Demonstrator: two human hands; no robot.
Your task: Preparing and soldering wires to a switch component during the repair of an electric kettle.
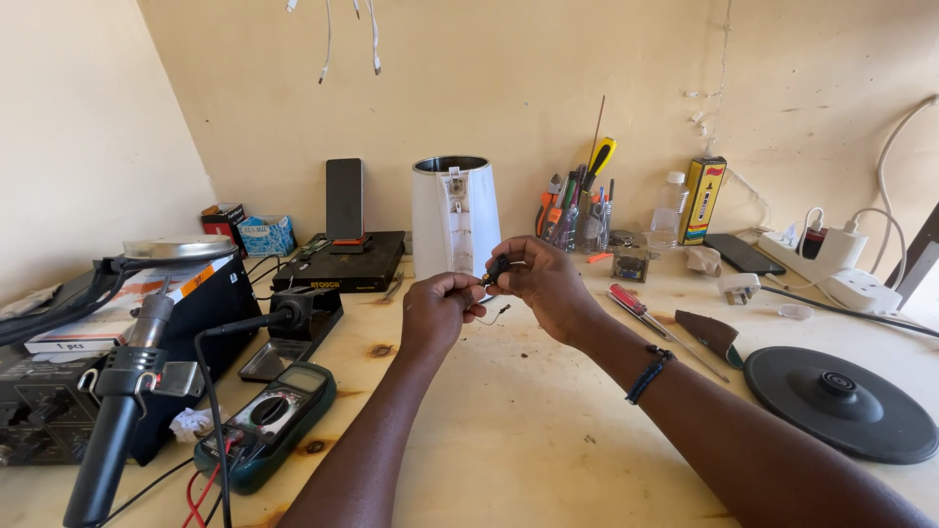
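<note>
Both of my hands meet above the middle of the wooden workbench [528,420]. My left hand [438,311] and my right hand [546,284] pinch a small dark electrical part [495,271] between their fingertips, with thin wire leads hanging below it. Just behind the hands a white electric kettle body [455,220] stands upright with its open handle side facing me. Its black round base [839,403] lies flat at the right of the bench.
A green multimeter [269,422] and a hot-air gun [117,411] sit at the front left. A red-handled screwdriver [646,315], a tool cup [587,210], a white power strip [831,264] and a phone on a stand [344,200] lie further back.
</note>
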